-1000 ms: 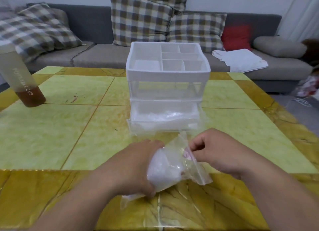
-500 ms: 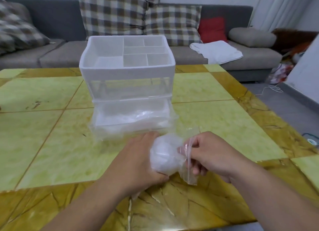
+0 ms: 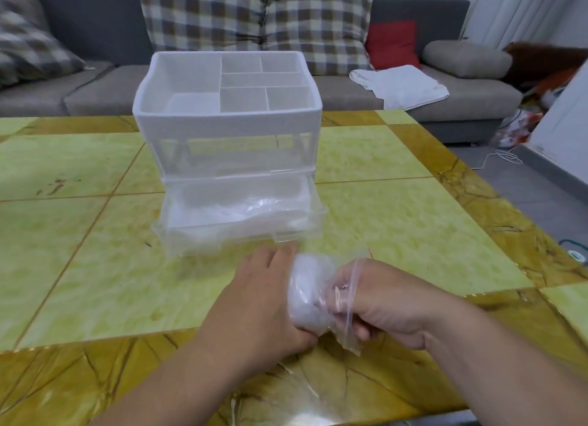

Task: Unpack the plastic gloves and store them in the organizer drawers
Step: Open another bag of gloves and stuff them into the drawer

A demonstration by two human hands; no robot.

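A clear zip bag stuffed with whitish plastic gloves is held between both hands just above the table's near edge. My left hand grips the bag's bulging left side. My right hand pinches the bag's open zip end, fingers curled into the plastic. Behind them stands the white plastic organizer with a divided top tray. Its bottom drawer is pulled out toward me and holds crumpled clear plastic.
The table has a glossy yellow-green tiled top with brown borders. A grey sofa with checked cushions, a red cushion and a white cloth runs behind it. Floor with a cable lies to the right.
The camera view swung to the right, so the bottle at the left left the frame. Both hands kept hold of the bag, and the right hand worked further into its open end.
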